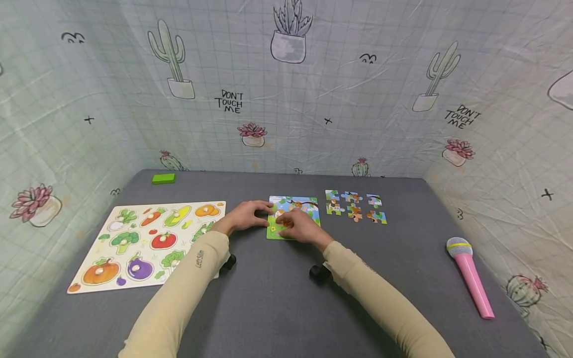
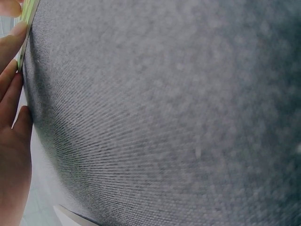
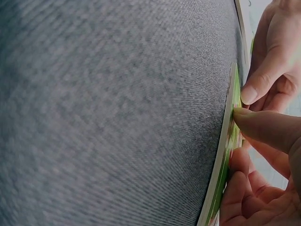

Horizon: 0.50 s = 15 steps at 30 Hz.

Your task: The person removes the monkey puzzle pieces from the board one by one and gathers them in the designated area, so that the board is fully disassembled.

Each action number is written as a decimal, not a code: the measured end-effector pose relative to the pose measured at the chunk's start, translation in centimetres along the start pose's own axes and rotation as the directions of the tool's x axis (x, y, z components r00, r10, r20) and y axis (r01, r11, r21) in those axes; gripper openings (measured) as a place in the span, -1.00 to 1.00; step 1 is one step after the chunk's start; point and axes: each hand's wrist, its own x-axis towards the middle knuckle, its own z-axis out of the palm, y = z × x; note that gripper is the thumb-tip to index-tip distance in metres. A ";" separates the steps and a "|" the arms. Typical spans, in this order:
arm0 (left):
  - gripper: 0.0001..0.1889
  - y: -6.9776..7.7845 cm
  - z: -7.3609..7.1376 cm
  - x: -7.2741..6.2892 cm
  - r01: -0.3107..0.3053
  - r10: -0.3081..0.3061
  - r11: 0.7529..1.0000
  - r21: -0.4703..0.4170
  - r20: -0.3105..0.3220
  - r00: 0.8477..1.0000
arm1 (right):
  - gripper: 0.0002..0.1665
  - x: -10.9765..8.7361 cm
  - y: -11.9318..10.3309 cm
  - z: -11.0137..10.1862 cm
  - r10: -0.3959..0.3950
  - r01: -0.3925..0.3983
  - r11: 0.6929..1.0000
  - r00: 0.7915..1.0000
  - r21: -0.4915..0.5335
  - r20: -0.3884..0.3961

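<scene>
A square jigsaw puzzle board (image 1: 313,215) with a green lower edge and a squirrel-like picture lies flat on the grey table. My left hand (image 1: 245,215) rests at its left edge, fingers and thumb extended and touching the rim; the left wrist view shows these fingers (image 2: 11,94) along the board's side. Over the lower middle of the board is my right hand (image 1: 304,226), thumb and fingers bent around an orange-brown puzzle piece (image 1: 285,223) at board level. In the right wrist view its thumb (image 3: 263,125) touches the picture surface, with the other fingers (image 3: 240,188) curled beside it.
Several loose puzzle pieces (image 1: 355,213) lie right of the board. A wooden vegetable peg board (image 1: 149,263) lies at the left, partly under my left forearm. Behind it is a green block (image 1: 163,179). A pink toy microphone (image 1: 472,278) lies at the right.
</scene>
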 end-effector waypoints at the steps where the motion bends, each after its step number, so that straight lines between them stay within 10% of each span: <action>1: -0.61 0.0 0.0 0.0 0.000 0.000 1.000 -0.002 0.001 1.000 | -0.61 0.0 0.0 0.0 0.002 -0.002 1.000 1.000 0.002 0.000; 15: -0.63 0.0 0.1 -0.1 -0.002 0.002 1.000 0.001 -0.001 1.000 | -0.62 0.1 0.1 0.3 0.028 -0.027 0.999 1.000 0.029 -0.013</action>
